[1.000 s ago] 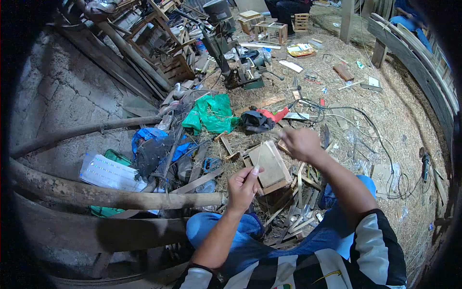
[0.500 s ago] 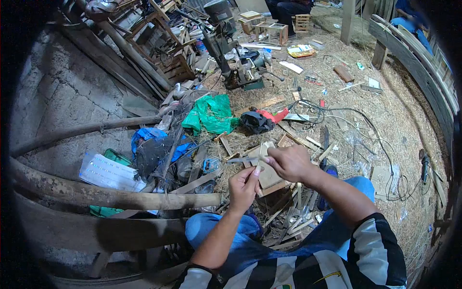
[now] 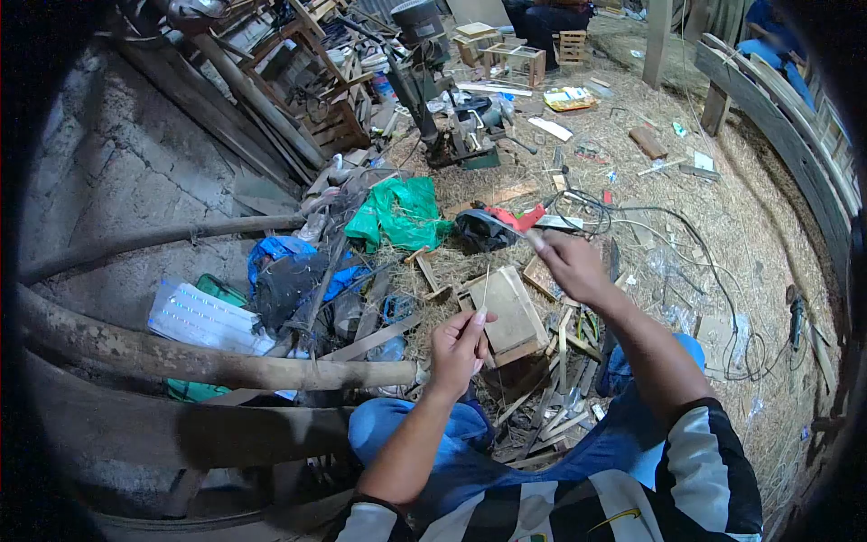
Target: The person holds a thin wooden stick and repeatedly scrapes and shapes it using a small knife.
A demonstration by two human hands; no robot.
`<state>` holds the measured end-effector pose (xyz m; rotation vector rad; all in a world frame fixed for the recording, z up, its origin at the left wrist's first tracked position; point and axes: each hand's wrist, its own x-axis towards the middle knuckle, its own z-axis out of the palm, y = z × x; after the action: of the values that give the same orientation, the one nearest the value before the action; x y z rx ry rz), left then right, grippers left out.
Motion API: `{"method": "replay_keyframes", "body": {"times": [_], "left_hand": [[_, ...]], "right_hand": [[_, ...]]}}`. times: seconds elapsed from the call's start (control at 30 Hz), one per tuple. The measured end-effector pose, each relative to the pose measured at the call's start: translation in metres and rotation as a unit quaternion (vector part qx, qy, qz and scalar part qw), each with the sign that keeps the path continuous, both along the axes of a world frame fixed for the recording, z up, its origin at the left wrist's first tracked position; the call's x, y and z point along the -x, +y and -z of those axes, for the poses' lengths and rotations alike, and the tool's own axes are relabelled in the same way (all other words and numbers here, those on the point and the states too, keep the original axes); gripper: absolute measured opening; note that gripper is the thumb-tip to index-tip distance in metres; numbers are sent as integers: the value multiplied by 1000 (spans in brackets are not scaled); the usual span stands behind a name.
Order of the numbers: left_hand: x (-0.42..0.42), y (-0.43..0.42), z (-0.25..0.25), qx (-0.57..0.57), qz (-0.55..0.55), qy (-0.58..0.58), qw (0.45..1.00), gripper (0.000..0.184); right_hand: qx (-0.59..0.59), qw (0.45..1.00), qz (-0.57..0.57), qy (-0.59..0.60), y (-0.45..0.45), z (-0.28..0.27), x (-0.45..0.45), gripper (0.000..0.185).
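My left hand [image 3: 459, 348] is closed, pinching a thin pale wooden stick [image 3: 486, 291] that points upward from the fingertips. My right hand [image 3: 573, 268] is wrapped round a knife [image 3: 511, 224]; its blade is smeared by motion and points away to the upper left, and most of the handle is hidden in my fist. The knife and the stick are apart. Between and below my hands stands a wooden block [image 3: 508, 316] with a flat, pale top. Neither hand appears to rest on it.
Wood offcuts [image 3: 555, 425] litter the ground between my legs. Ahead lie a green plastic bag [image 3: 397, 215], a black bag [image 3: 483, 233] and a machine [image 3: 452, 135]. A bamboo pole [image 3: 226, 366] runs along the left. Cables [image 3: 673, 212] cross the right; two people sit farther back.
My right hand has moved up and away from the left, carrying the knife off the stick. The stick now points more upright. My left hand has barely moved.
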<state>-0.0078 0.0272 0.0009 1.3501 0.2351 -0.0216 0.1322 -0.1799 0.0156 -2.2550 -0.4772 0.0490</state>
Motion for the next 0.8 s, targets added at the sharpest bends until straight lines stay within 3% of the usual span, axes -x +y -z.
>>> {"method": "replay_keyframes", "body": {"times": [0.1, 0.2, 0.37, 0.43, 0.6, 0.8], "left_hand": [[0, -5, -6, 16, 47, 29, 998, 27], [-1, -12, -4, 10, 75, 18, 997, 28], [-3, -11, -9, 31, 63, 58, 996, 32], [-4, -7, -8, 52, 48, 56, 996, 34], [-6, -7, -10, 83, 4, 47, 995, 33], [-11, 0, -3, 13, -99, -13, 995, 26]], "right_hand": [[-192, 976, -80, 59, 20, 2, 17, 42], [-275, 948, -105, 116, 30, 1, 19, 36], [-288, 946, -94, 116, 28, 8, 11, 33], [-327, 924, -67, 188, 25, 10, 6, 32], [-299, 941, -35, 155, 20, 10, 4, 35], [-283, 951, -51, 111, 21, 15, 9, 32]]}}
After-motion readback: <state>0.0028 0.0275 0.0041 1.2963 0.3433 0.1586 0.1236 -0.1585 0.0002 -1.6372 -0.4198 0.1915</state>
